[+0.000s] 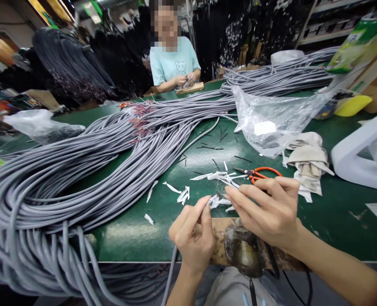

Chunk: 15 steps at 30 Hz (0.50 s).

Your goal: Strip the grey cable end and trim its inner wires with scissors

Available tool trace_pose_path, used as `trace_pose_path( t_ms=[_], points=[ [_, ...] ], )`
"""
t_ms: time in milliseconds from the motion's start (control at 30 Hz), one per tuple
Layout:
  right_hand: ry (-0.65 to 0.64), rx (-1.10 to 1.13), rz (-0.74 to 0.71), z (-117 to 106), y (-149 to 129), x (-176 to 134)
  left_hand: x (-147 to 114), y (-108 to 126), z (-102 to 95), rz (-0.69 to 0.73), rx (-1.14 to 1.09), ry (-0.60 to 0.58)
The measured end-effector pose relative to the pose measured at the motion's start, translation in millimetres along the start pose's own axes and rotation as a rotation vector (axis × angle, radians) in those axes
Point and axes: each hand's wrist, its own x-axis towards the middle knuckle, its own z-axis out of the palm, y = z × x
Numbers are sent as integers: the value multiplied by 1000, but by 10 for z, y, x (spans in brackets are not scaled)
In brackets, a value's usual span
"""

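Note:
My left hand (194, 233) pinches the end of a grey cable (171, 272), and the cable hangs down past my wrist. A short pale stripped end with a hint of red (213, 199) sticks out between thumb and forefinger. Just to its right, my right hand (267, 208) has its thumb and fingertips pressed together. What they hold, if anything, is too small to tell. Beyond the hands lie white strips (216, 175), a tangle of fine strands and orange-handled cutters (260, 172). A wooden board (218, 238) with a worn, dark metal piece (247, 250) sits below my hands.
Thick bundles of grey cable (111, 140) spread across the green table (127, 238). A clear plastic bag (271, 119), crumpled cloth (309, 157) and a white plastic housing (360, 148) stand at right. Black offcuts (210, 147) lie mid-table. A co-worker (175, 61) sits opposite, hands together.

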Motion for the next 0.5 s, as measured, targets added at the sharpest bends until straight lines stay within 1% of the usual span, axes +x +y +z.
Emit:
trace_pose_path(
  t_ms=[133, 367, 433, 500],
  points=[
    [29, 18, 33, -27, 0, 16, 1, 3, -1, -8, 15, -8],
    [-24, 21, -13, -7, -26, -1, -9, -2, -4, -17, 10, -13],
    [-28, 22, -6, 6, -26, -11, -7, 0, -7, -12, 12, -23],
    [-48, 53, 30, 26, -24, -17, -5, 3, -11, -13, 15, -30]
  ],
)
